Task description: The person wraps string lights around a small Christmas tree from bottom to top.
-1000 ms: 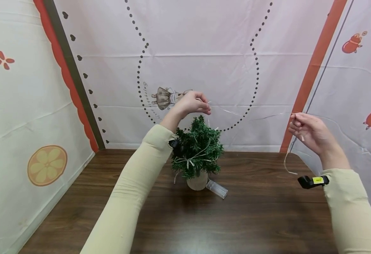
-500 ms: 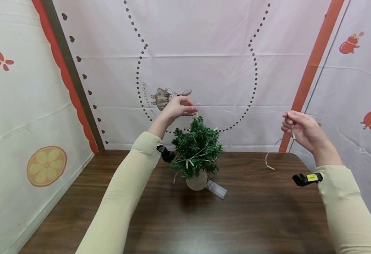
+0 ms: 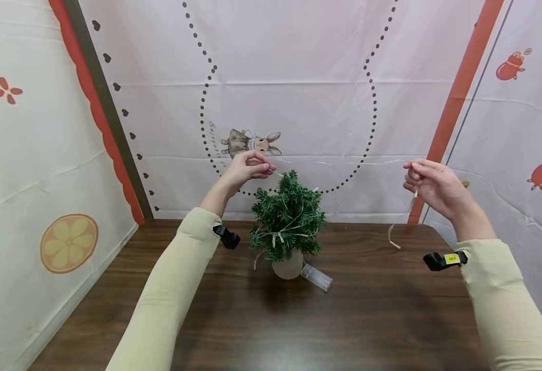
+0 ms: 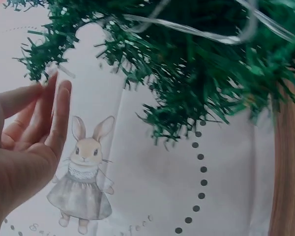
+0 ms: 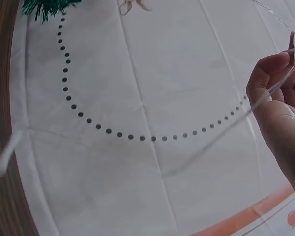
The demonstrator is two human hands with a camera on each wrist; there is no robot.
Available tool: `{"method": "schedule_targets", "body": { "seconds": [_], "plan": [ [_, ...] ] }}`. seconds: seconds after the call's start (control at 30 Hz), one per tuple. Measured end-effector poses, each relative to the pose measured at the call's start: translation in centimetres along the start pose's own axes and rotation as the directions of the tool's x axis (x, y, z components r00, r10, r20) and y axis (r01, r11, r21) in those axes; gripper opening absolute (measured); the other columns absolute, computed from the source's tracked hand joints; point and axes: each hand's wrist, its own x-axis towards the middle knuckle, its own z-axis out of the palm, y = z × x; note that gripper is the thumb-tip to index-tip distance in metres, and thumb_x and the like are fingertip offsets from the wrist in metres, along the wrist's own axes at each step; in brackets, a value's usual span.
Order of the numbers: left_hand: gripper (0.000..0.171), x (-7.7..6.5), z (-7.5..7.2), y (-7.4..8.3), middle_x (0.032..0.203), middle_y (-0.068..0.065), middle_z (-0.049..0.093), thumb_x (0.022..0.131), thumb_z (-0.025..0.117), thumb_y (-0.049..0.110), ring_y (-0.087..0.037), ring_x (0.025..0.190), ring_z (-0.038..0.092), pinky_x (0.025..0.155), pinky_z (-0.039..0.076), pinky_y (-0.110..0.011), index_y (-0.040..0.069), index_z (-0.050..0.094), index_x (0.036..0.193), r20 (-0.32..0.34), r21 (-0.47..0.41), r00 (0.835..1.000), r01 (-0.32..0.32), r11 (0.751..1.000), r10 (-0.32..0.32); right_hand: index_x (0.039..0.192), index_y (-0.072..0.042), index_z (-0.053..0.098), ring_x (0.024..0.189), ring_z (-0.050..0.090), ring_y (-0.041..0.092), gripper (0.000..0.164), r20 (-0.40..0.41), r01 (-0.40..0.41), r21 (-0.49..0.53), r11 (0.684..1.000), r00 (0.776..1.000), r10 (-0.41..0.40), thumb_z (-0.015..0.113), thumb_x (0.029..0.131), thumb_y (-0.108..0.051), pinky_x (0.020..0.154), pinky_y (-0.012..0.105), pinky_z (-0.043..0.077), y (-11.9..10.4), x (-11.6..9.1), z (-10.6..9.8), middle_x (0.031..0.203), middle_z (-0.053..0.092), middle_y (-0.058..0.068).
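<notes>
A small green artificial Christmas tree [image 3: 287, 211] stands in a pale pot [image 3: 288, 266] on the table. Thin clear wire with white bulbs, a string light [image 3: 281, 236], is wound round its branches. Just left of the treetop, my left hand [image 3: 249, 169] pinches the wire between thumb and fingertips; branches partly cover those fingertips in the left wrist view. From there the wire runs nearly level to my right hand [image 3: 430, 184], raised at the right, which pinches it too. Below the right hand dangles the wire's loose tail [image 3: 393, 239]. A clear battery box [image 3: 317, 277] lies beside the pot.
The dark wooden table [image 3: 345, 330] ends at a printed fabric backdrop [image 3: 289, 108], with more fabric at the left and right sides. A short wire end [image 3: 256, 260] hangs at the tree's lower left.
My left hand has moved left and slightly down, from above the treetop to beside it. My right hand has shifted a little left. The wire between them now looks straighter.
</notes>
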Motion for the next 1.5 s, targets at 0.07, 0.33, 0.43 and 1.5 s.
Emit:
{"method": "schedule_targets", "body": {
  "seconds": [0.07, 0.33, 0.43, 1.5],
  "plan": [
    [0.011, -0.2, -0.2, -0.2, 0.095, -0.009, 0.071, 0.091, 0.061, 0.001, -0.028, 0.097, 0.067, 0.092, 0.052, -0.041, 0.0, 0.058, 0.101, 0.011, -0.036, 1.0, -0.02, 0.999, 0.02, 0.108, 0.004, 0.065, 0.072, 0.024, 0.022, 0.038, -0.008, -0.001, -0.028, 1.0, 1.0, 0.001, 0.027, 0.102, 0.001, 0.068, 0.029, 0.034, -0.2, 0.3, 0.5, 0.079, 0.052, 0.005],
    [0.016, -0.8, -0.4, -0.2, 0.097, -0.009, 0.067, 0.091, 0.056, -0.005, -0.018, 0.093, 0.065, 0.096, 0.05, -0.037, 0.0, 0.058, 0.106, 0.062, -0.191, 0.997, -0.035, 0.981, 0.048, 0.107, 0.003, 0.065, 0.07, 0.028, 0.022, 0.036, 0.015, 0.009, -0.095, 0.995, 1.0, -0.008, 0.03, 0.102, 0.001, 0.068, 0.028, 0.034, -0.6, 1.2, 2.2, 0.078, 0.052, 0.004],
    [0.016, -1.0, -0.5, -0.3, 0.103, -0.008, 0.065, 0.093, 0.054, -0.003, -0.018, 0.096, 0.064, 0.098, 0.048, -0.035, 0.002, 0.06, 0.108, 0.085, -0.195, 0.995, -0.025, 0.98, 0.043, 0.107, 0.004, 0.065, 0.071, 0.025, 0.023, 0.037, 0.035, 0.019, -0.082, 0.996, 0.999, -0.016, 0.028, 0.102, 0.002, 0.066, 0.032, 0.026, -0.6, 1.3, 2.5, 0.079, 0.052, 0.004],
    [0.022, -2.7, -0.7, -0.7, 0.091, -0.008, 0.057, 0.101, 0.034, 0.0, -0.021, 0.097, 0.061, 0.102, 0.043, -0.035, 0.003, 0.055, 0.093, 0.093, -0.527, 0.971, -0.141, 0.838, 0.222, 0.108, 0.002, 0.064, 0.067, 0.034, 0.019, 0.042, 0.101, 0.008, -0.081, 0.997, 0.995, 0.0, 0.022, 0.102, 0.003, 0.075, 0.025, 0.047, -0.2, 0.2, 2.9, 0.078, 0.055, 0.001]
  ]
}}
